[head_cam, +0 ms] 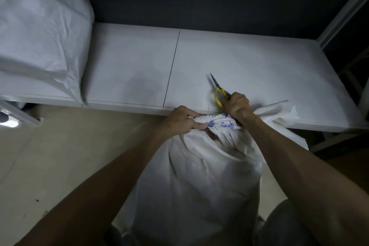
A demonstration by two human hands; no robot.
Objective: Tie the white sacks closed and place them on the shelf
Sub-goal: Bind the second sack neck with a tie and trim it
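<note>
A full white sack (201, 181) stands on the floor between my legs, its gathered neck (215, 123) with blue print bunched against the front edge of the white shelf (239, 60). My left hand (183, 119) pinches the neck from the left. My right hand (237, 106) grips yellow-handled scissors (218, 91) just above the neck, blades pointing up and away over the shelf. The sack's loose top (279, 114) flops onto the shelf at the right. A second filled white sack (40, 32) lies on the shelf at the far left.
Beige floor (50, 166) spreads to the left of the sack. A dark wall backs the shelf. A white metal upright (343, 8) rises at the shelf's right end. The shelf surface has a seam near its middle.
</note>
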